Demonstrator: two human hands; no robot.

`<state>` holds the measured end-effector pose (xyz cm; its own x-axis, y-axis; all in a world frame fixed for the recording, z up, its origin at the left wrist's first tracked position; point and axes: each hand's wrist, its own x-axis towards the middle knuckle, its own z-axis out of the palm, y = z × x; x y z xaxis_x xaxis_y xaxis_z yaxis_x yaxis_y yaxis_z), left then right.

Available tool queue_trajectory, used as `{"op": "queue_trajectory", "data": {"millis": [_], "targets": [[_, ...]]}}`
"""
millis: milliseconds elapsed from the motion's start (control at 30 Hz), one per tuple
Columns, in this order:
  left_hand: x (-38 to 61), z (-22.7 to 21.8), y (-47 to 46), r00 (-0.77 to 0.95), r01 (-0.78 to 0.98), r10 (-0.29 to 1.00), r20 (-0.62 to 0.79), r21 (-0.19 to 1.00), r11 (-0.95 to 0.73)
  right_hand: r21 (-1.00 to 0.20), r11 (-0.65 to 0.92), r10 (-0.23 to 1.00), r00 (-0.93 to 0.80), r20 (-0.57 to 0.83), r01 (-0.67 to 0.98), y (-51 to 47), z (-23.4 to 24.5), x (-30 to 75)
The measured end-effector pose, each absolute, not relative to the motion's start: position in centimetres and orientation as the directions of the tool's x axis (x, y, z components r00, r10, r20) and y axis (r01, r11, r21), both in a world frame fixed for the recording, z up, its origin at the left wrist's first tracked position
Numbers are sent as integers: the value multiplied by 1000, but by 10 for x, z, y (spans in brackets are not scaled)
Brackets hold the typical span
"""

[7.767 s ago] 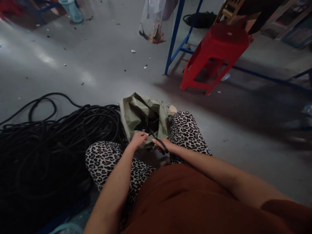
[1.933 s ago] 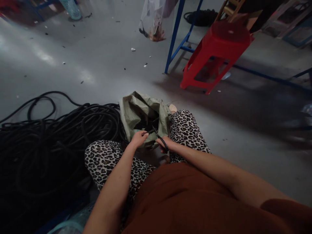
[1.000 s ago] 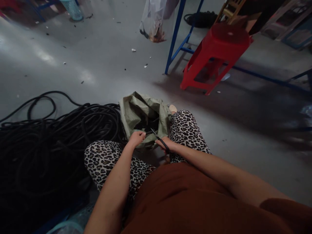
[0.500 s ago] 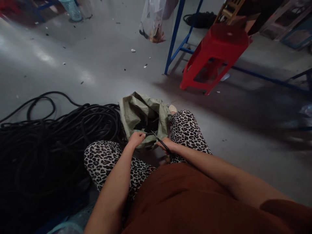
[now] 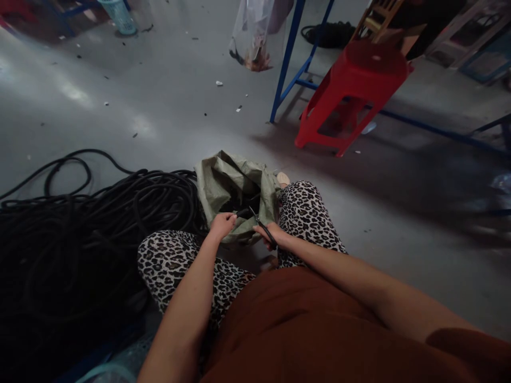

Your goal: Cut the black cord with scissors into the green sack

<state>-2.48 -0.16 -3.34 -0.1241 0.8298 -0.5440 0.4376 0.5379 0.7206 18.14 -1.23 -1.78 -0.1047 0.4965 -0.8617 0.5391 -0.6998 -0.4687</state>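
Hands (image 5: 223,225) grasp rounded black tubing (image 5: 243,213), left, and pointed scissors (image 5: 259,222), right, over crinkled sack (image 5: 211,189).

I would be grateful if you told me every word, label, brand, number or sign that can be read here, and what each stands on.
None can be read.
The sack and the plastic bag show no legible print.
Any mark on the scissors is too small to tell.
The pale spot on the red stool shows no legible letters.
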Motion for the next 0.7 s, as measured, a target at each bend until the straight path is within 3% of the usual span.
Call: {"op": "queue_trajectory", "data": {"millis": [333,700], "targets": [[-20,-28,-1,-131,391,826,-548,737,551,-507,-751,460,-218,-861,423,-15,-30,179],[-16,-29,-5,-46,402,827,-560,748,528,-455,-806,410,-198,-890,378,-14,-33,177]]}}
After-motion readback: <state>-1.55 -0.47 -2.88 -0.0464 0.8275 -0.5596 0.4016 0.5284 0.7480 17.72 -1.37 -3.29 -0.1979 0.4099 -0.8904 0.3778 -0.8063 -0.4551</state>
